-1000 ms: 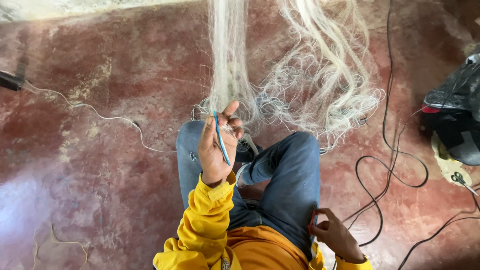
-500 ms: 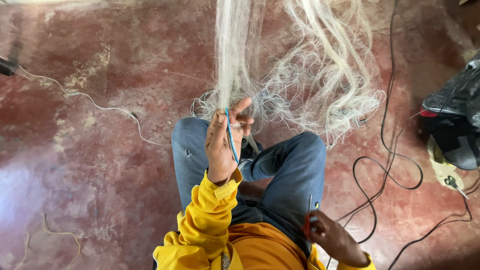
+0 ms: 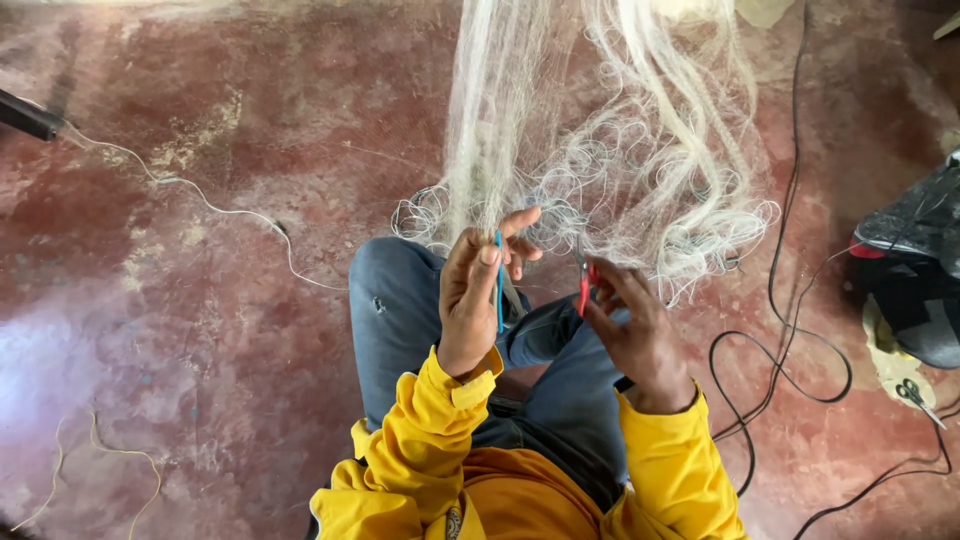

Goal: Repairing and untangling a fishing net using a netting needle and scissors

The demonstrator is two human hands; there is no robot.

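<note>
Left hand (image 3: 470,300) raised, grip pinching blue needle (image 3: 498,280) at net (image 3: 600,150); right hand (image 3: 635,330) grips red tool (image 3: 584,290), prob. snips.

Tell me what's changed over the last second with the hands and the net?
The right hand came up from beside the hip to the net, holding a small red tool. The left hand stayed raised at the net, gripping the blue tool. The person remains seated.

Soft daylight, glare at top edge, w/ perhaps slight wide-angle bending at corners.
</note>
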